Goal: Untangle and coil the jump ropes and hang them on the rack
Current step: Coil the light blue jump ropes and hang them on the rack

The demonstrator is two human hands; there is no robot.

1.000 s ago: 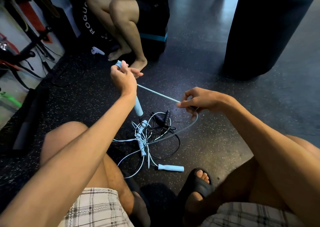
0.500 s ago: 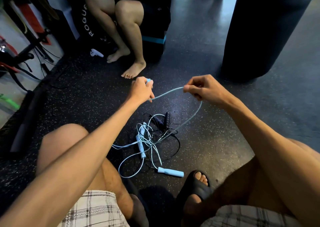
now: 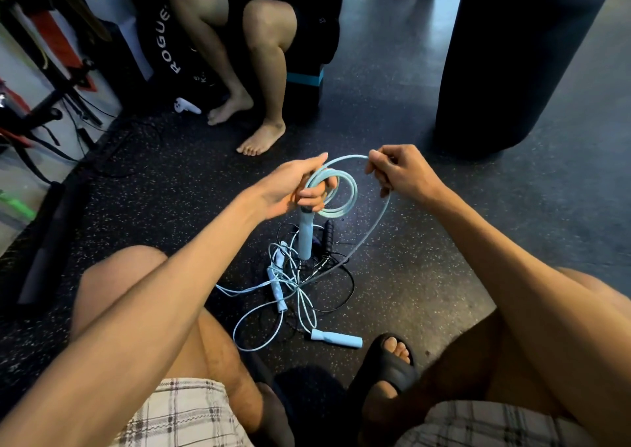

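Blue rope (image 3: pixel 355 191): coiling step — loops and handle (image 3: pixel 305 238) gripped in left hand (image 3: pixel 293 190).
Right hand (image 3: pixel 401 173): pinched its trailing length.
Next: another loop wanted.

Left hand (image 3: pixel 300 187) grips small loops of a light-blue jump rope (image 3: pixel 336 211), its handle (image 3: pixel 305 238) hanging downward. Right hand (image 3: pixel 399 173) pinches the same rope's strand, which trails down to a tangle of blue and black ropes (image 3: pixel 297 282) on the speckled floor (image 3: pixel 426 276).

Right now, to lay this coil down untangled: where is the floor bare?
Bare floor right of the tangled ropes, toward the black bag, and left of them by the knee. Crowded around the loose handle and sandal.
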